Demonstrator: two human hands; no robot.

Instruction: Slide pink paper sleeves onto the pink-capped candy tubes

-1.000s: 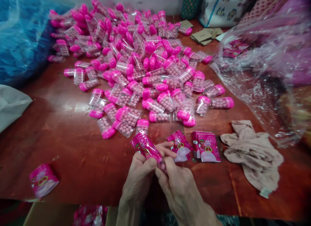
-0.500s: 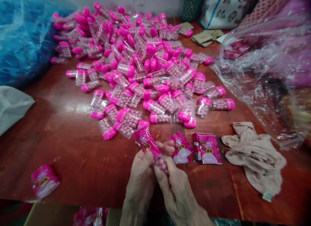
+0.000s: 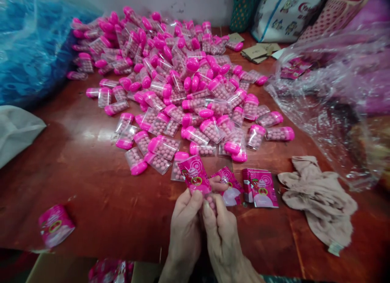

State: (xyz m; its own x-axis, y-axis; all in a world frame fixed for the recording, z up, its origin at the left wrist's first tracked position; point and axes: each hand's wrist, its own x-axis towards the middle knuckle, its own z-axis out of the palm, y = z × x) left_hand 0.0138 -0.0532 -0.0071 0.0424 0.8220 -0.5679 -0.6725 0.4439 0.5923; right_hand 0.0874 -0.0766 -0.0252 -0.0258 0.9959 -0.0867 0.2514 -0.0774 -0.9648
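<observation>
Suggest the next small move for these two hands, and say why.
Probably to push the bead-filled container a little further into the printed pink sleeve. The left hand pinches the sleeve near its lower edge, the right hand grips the container, and beads show uncovered just beyond that edge, so the sleeve seems only partly on.

Both bare hands up front, knuckles close together, wrists (image 3: 240, 266) set wider and angled inward. Left hand (image 3: 185, 220) is pinched, thumb on top and pointing away from the body; right hand (image 3: 224, 230) is curled tight, thumb upright beside its index. Some outstretched fingertips (image 3: 219, 186) show beyond, can't tell whose.
</observation>
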